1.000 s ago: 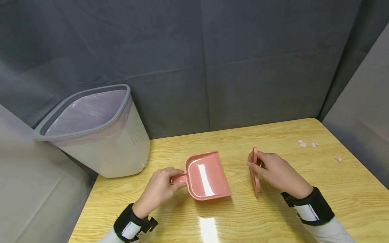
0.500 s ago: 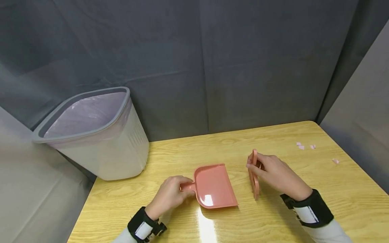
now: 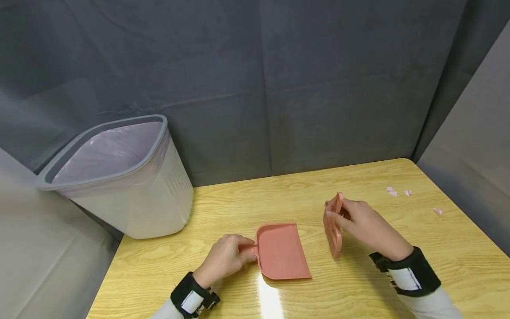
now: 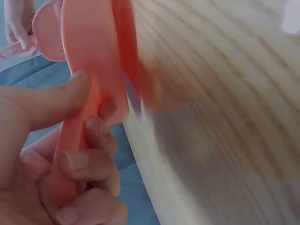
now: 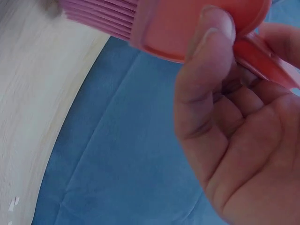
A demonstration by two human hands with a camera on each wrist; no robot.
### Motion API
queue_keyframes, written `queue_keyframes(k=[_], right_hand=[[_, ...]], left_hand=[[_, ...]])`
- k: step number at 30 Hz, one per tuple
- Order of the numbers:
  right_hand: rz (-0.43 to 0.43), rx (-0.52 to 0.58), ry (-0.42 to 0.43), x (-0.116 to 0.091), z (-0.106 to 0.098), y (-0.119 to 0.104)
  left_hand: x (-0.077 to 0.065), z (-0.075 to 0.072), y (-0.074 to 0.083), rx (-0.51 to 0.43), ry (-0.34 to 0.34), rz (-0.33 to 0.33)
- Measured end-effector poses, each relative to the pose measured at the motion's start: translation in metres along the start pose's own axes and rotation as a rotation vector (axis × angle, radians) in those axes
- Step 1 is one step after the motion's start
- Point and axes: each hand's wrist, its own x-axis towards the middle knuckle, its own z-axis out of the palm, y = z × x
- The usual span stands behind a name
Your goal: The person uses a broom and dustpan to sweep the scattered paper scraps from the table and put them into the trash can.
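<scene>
My left hand grips the handle of a pink dustpan, which sits low over the wooden table with its flat lip toward the right. In the left wrist view the fingers curl round the dustpan's handle. To the right, my right hand holds a pink hand brush on edge, its bristle side facing the dustpan. The right wrist view shows the brush's ribbed bristles and the thumb pressed on its body. A gap of bare table separates brush and dustpan.
Small pale pink paper scraps lie at the table's right rear, beyond the right hand. A white bin with a grey rim and a plastic liner stands at the left. Dark cloth hangs behind the wooden table.
The dustpan in my left hand has moved right and toward me and come down flatter. My right hand has turned the brush slightly, so more of its bristle side shows.
</scene>
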Motion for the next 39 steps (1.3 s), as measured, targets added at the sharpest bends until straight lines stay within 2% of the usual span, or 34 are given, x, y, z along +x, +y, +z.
queue_keyframes(k=[3,7,11,14,17,20,24,28,32,39], right_hand=[[-0.004,-0.030,0.090,-0.004,-0.016,0.011],[0.047,-0.165,0.275,-0.013,-0.042,0.033],[0.167,-0.325,0.442,-0.024,-0.064,0.055],[0.280,-0.414,0.517,-0.035,-0.079,0.072],[0.392,-0.454,0.516,-0.048,-0.093,0.091],[0.493,-0.445,0.456,-0.059,-0.105,0.108],[0.551,-0.429,0.415,-0.065,-0.112,0.123],[0.581,-0.438,0.386,-0.062,-0.109,0.127],[0.552,-0.438,0.413,-0.054,-0.095,0.129],[0.375,-0.437,0.499,-0.035,-0.057,0.136]], left_hand=[[0.000,0.003,-0.002,-0.004,-0.003,0.007],[0.000,0.004,-0.004,0.011,-0.003,0.016],[0.001,0.004,-0.004,0.020,-0.009,0.008],[0.002,0.004,-0.003,0.023,-0.010,0.004],[0.002,0.005,-0.002,0.027,-0.008,0.007],[0.002,0.006,-0.001,0.027,-0.009,0.022],[0.004,0.007,0.000,0.031,-0.010,0.031],[0.006,0.006,0.000,0.040,-0.010,0.018],[0.006,0.005,0.000,0.035,-0.015,0.013],[0.004,0.006,0.002,0.015,-0.023,0.003]])
